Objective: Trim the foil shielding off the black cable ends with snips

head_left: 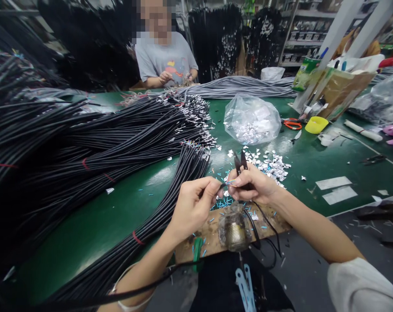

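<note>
My left hand [196, 203] pinches a black cable [223, 186] close to its stripped end. From that end fan out thin coloured wires [230, 183], blue and yellow among them, which the fingertips of my right hand [251, 184] touch. Tucked in the same right hand is a pair of dark thread snips [239, 162], blades pointing up and away from me. Below both hands sits a rounded device wrapped in clear plastic [234, 229], fixed on a wooden board [209, 229]. A bundle of black cables [160, 208] with a red tie lies left of my left hand.
Large stacks of black cables [125, 134] cover the table's left side. A clear plastic bag [252, 119], foil scraps [271, 167], orange-handled scissors [292, 124] and a yellow ring [316, 125] lie beyond my right hand. Across the table sits a co-worker [165, 58], near grey cables [235, 87].
</note>
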A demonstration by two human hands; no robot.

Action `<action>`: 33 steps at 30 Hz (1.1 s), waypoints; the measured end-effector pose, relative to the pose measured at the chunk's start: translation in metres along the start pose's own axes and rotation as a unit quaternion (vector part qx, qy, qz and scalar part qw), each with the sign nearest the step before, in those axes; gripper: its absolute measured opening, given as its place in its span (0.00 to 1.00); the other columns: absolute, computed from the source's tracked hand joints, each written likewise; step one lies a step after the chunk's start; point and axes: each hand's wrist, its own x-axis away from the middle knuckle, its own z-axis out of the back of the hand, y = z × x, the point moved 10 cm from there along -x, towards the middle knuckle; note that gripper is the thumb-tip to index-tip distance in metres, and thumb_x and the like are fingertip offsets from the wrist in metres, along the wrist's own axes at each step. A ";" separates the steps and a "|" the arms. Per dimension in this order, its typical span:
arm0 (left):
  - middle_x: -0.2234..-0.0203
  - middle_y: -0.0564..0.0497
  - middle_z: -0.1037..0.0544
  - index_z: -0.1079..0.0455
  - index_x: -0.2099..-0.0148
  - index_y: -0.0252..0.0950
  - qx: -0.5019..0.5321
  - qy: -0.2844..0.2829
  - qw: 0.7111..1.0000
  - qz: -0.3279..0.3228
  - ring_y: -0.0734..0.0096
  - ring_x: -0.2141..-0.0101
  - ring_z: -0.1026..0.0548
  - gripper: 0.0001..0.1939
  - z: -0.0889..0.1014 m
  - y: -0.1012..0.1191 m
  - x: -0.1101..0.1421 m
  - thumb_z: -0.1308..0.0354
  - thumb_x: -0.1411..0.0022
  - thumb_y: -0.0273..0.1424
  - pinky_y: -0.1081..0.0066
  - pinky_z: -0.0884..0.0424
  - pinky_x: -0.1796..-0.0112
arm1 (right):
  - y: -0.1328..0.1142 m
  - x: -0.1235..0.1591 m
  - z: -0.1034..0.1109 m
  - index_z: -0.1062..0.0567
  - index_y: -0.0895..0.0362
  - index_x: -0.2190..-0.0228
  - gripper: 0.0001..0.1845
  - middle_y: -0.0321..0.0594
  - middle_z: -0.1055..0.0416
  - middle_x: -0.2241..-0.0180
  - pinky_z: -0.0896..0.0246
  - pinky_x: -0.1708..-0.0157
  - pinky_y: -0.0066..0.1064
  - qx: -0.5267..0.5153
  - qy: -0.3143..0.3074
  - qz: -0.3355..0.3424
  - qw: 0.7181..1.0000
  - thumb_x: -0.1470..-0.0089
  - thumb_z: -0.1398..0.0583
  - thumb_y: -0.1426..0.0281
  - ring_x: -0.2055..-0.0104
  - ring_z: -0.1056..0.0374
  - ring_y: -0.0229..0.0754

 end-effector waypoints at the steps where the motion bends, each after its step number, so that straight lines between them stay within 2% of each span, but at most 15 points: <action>1: 0.87 0.58 0.41 0.37 0.78 0.33 0.021 -0.003 1.000 0.012 0.82 0.85 0.44 0.20 0.000 -0.003 0.000 0.53 0.35 0.37 0.78 0.48 0.83 | -0.002 0.001 0.001 0.27 0.62 0.83 0.08 0.35 0.31 0.87 0.72 0.93 0.22 0.022 0.015 0.016 1.000 0.61 0.39 0.69 0.93 0.57 0.23; 3: 0.87 0.58 0.42 0.37 0.77 0.34 0.056 0.009 0.998 0.036 0.83 0.85 0.45 0.20 0.001 -0.008 0.000 0.52 0.36 0.39 0.78 0.49 0.84 | -0.015 0.005 0.009 0.25 0.62 0.79 0.08 0.34 0.31 0.86 0.67 0.92 0.21 0.083 0.082 0.084 0.990 0.58 0.38 0.68 0.92 0.54 0.24; 6: 0.87 0.58 0.42 0.37 0.77 0.34 0.084 0.053 0.994 0.055 0.83 0.86 0.44 0.20 0.008 -0.012 -0.001 0.51 0.37 0.40 0.79 0.49 0.85 | -0.042 0.023 0.015 0.22 0.60 0.70 0.10 0.33 0.31 0.82 0.57 0.88 0.21 0.194 0.190 0.218 0.937 0.56 0.38 0.67 0.86 0.49 0.26; 9: 0.87 0.58 0.41 0.37 0.77 0.34 0.072 0.084 0.992 0.058 0.82 0.86 0.44 0.19 0.012 -0.012 -0.001 0.50 0.37 0.40 0.79 0.48 0.85 | -0.057 0.038 0.008 0.20 0.57 0.67 0.11 0.36 0.28 0.78 0.50 0.85 0.23 0.281 0.227 0.300 0.883 0.55 0.37 0.68 0.82 0.42 0.30; 11: 0.88 0.57 0.41 0.36 0.76 0.33 0.060 0.092 0.992 0.056 0.82 0.86 0.44 0.19 0.013 -0.011 -0.001 0.50 0.38 0.40 0.79 0.48 0.85 | -0.061 0.042 0.005 0.20 0.57 0.69 0.09 0.38 0.26 0.77 0.45 0.83 0.25 0.300 0.236 0.325 0.866 0.55 0.37 0.69 0.80 0.38 0.32; 14: 0.88 0.58 0.41 0.35 0.75 0.33 0.057 0.096 0.992 0.054 0.82 0.86 0.44 0.18 0.013 -0.011 0.000 0.49 0.38 0.40 0.79 0.47 0.86 | -0.056 0.038 0.008 0.19 0.57 0.71 0.07 0.37 0.25 0.78 0.40 0.80 0.26 0.263 0.235 0.315 0.881 0.55 0.36 0.69 0.79 0.36 0.33; 18: 0.87 0.58 0.39 0.35 0.75 0.33 0.059 0.095 0.992 0.061 0.83 0.87 0.42 0.18 0.011 -0.011 0.001 0.50 0.37 0.40 0.80 0.46 0.86 | -0.044 0.027 0.014 0.20 0.56 0.70 0.09 0.34 0.28 0.82 0.41 0.83 0.25 0.180 0.217 0.281 0.917 0.55 0.36 0.66 0.83 0.38 0.31; 21: 0.87 0.58 0.37 0.34 0.73 0.33 0.053 0.102 0.991 0.065 0.84 0.88 0.40 0.17 0.010 -0.013 0.002 0.49 0.37 0.39 0.80 0.44 0.86 | -0.045 0.029 0.013 0.20 0.57 0.70 0.08 0.34 0.30 0.83 0.43 0.84 0.25 0.191 0.227 0.299 0.907 0.54 0.37 0.66 0.84 0.39 0.31; 23: 0.87 0.58 0.35 0.34 0.71 0.34 0.048 0.107 0.991 0.064 0.83 0.88 0.38 0.14 0.008 -0.015 0.004 0.48 0.38 0.38 0.81 0.42 0.86 | -0.051 0.037 0.011 0.20 0.58 0.72 0.07 0.35 0.29 0.82 0.43 0.83 0.26 0.256 0.259 0.331 0.870 0.52 0.38 0.67 0.83 0.39 0.32; 24: 0.87 0.58 0.34 0.34 0.71 0.34 0.047 0.105 0.991 0.063 0.83 0.88 0.37 0.12 0.005 -0.016 0.005 0.47 0.39 0.37 0.81 0.41 0.86 | -0.055 0.042 0.009 0.20 0.58 0.73 0.07 0.35 0.29 0.82 0.43 0.82 0.26 0.304 0.275 0.353 0.841 0.52 0.38 0.68 0.82 0.38 0.32; 26: 0.87 0.58 0.33 0.34 0.70 0.34 0.046 0.094 0.993 0.062 0.82 0.88 0.35 0.11 0.000 -0.017 0.006 0.46 0.39 0.36 0.81 0.40 0.87 | -0.063 0.053 -0.002 0.21 0.58 0.72 0.06 0.37 0.27 0.80 0.41 0.80 0.27 0.406 0.289 0.407 0.765 0.51 0.39 0.70 0.80 0.37 0.33; 28: 0.87 0.58 0.33 0.35 0.71 0.35 0.052 0.084 0.993 0.066 0.82 0.89 0.36 0.12 -0.003 -0.018 0.006 0.47 0.38 0.36 0.80 0.41 0.87 | -0.065 0.060 -0.015 0.22 0.57 0.70 0.07 0.37 0.26 0.78 0.38 0.77 0.28 0.490 0.269 0.453 0.695 0.51 0.40 0.73 0.78 0.34 0.34; 29: 0.87 0.58 0.34 0.35 0.72 0.35 0.058 0.088 0.992 0.068 0.82 0.89 0.37 0.13 -0.001 -0.018 0.006 0.48 0.38 0.37 0.80 0.41 0.88 | -0.064 0.060 -0.021 0.22 0.57 0.68 0.08 0.38 0.25 0.76 0.37 0.76 0.28 0.523 0.249 0.466 0.669 0.51 0.41 0.74 0.77 0.33 0.35; 31: 0.87 0.59 0.35 0.36 0.73 0.35 0.070 0.123 0.988 0.066 0.83 0.90 0.38 0.15 0.011 -0.018 0.003 0.49 0.38 0.38 0.80 0.42 0.88 | -0.061 0.057 -0.026 0.23 0.57 0.66 0.09 0.38 0.25 0.75 0.36 0.75 0.28 0.574 0.211 0.465 0.640 0.52 0.41 0.75 0.75 0.31 0.36; 33: 0.85 0.57 0.33 0.35 0.71 0.35 0.058 0.183 0.980 0.053 0.81 0.88 0.35 0.15 0.034 -0.017 0.000 0.51 0.37 0.39 0.79 0.40 0.87 | -0.063 0.053 -0.022 0.23 0.57 0.67 0.09 0.38 0.25 0.74 0.36 0.73 0.29 0.591 0.202 0.447 0.641 0.54 0.40 0.75 0.74 0.31 0.37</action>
